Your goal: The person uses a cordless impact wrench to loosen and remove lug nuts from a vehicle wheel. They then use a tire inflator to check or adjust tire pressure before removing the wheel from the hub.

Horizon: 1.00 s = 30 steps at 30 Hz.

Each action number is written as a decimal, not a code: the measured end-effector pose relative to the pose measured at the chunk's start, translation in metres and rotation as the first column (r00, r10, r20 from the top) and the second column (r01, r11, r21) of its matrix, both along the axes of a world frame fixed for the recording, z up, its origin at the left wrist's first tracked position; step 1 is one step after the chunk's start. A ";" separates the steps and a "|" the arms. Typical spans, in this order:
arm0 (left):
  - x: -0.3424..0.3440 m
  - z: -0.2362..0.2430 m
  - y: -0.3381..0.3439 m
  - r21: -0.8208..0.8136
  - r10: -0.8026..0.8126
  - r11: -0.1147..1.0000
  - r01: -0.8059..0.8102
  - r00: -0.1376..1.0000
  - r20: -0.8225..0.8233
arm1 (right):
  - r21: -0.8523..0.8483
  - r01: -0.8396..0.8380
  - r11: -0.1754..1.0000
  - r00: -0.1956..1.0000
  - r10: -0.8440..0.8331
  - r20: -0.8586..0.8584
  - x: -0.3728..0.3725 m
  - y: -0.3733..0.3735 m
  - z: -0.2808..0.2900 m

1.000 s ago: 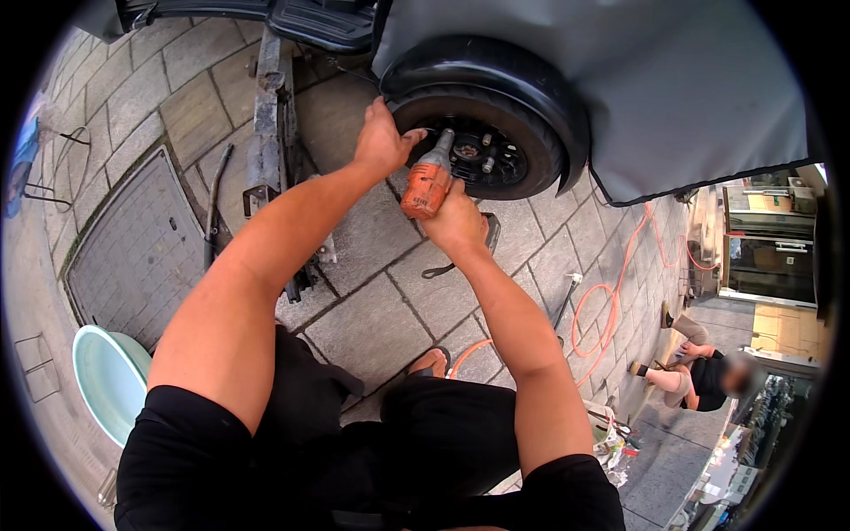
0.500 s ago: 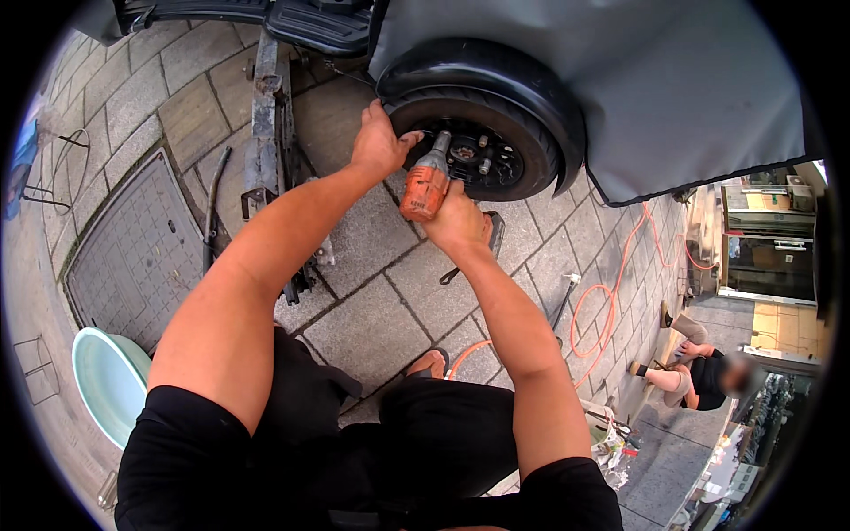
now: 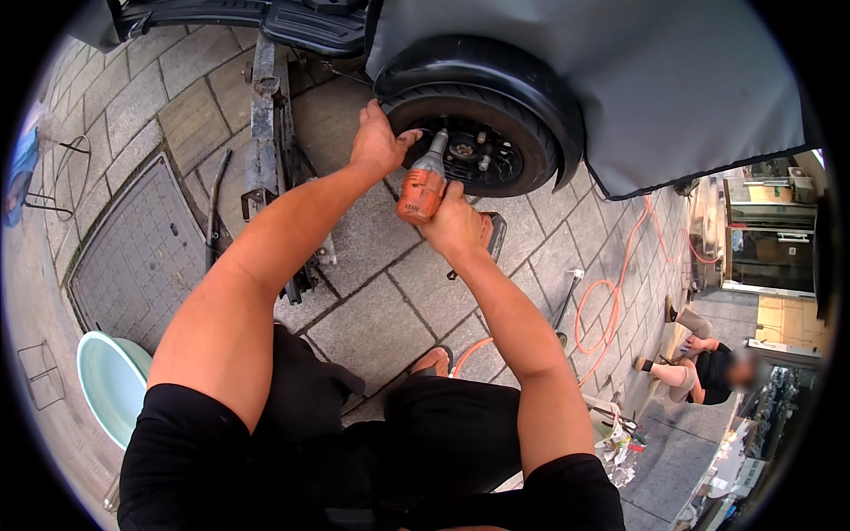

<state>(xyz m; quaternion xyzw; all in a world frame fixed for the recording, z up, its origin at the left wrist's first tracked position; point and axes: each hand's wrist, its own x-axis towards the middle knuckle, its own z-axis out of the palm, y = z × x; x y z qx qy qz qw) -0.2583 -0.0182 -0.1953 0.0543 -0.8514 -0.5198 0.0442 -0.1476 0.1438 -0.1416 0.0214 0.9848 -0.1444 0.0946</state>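
Observation:
A black wheel [image 3: 537,146] sits under the vehicle's black fender, several studs or nuts showing around its hub. My right hand [image 3: 455,228] is closed around the handle of an orange and grey impact wrench [image 3: 421,195]. The wrench's socket end points into the wheel, over a fastener position left of the hub; the contact itself is too small to tell. At the tyre's left edge, my left hand [image 3: 379,142] grips the wheel, thumb toward the rim and fingers at the outer side.
A metal floor jack [image 3: 263,133] stands left of the wheel, with a dark bar [image 3: 215,208] beside it. A pale green basin [image 3: 111,380] lies at lower left. An orange hose [image 3: 611,310] winds over the paving at right. Another person [image 3: 699,372] sits farther right.
The wrench body and my right hand have shifted very slightly left, the socket end staying at the same spot. My left hand keeps its place on the wheel.

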 end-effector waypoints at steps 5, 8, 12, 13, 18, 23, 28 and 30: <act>-0.002 -0.002 -0.001 0.008 0.038 0.999 -0.038 0.999 -0.029 | -0.018 0.032 0.999 0.999 -0.032 -0.003 0.005 -0.003 -0.003; 0.004 0.007 0.004 0.283 -0.011 0.950 -0.131 0.892 0.451 | -0.046 0.015 0.999 1.000 -0.014 0.027 0.019 -0.003 -0.001; 0.014 0.040 0.004 0.454 -0.092 0.865 -0.211 0.825 0.557 | -0.038 -0.004 0.999 1.000 0.005 0.024 0.033 0.007 -0.007; 0.013 0.039 0.004 0.463 -0.112 0.856 -0.229 0.793 0.599 | -0.037 -0.007 0.999 0.999 0.008 0.031 0.035 0.008 -0.007; 0.020 0.034 0.021 0.663 -0.345 0.718 -0.211 0.719 0.603 | -0.067 -0.008 0.998 0.999 0.010 0.030 0.050 0.034 0.000; 0.016 0.025 0.035 0.728 -0.360 0.677 -0.107 0.815 0.454 | -0.075 0.084 0.994 0.995 -0.087 -0.045 0.057 0.072 -0.005; 0.015 0.029 0.041 0.721 -0.347 0.685 -0.100 0.826 0.444 | -0.096 0.160 0.983 0.985 -0.165 -0.049 0.038 0.077 -0.003; 0.014 0.027 0.040 0.721 -0.342 0.687 -0.094 0.833 0.435 | -0.126 0.168 0.978 0.982 -0.177 -0.067 0.036 0.071 -0.006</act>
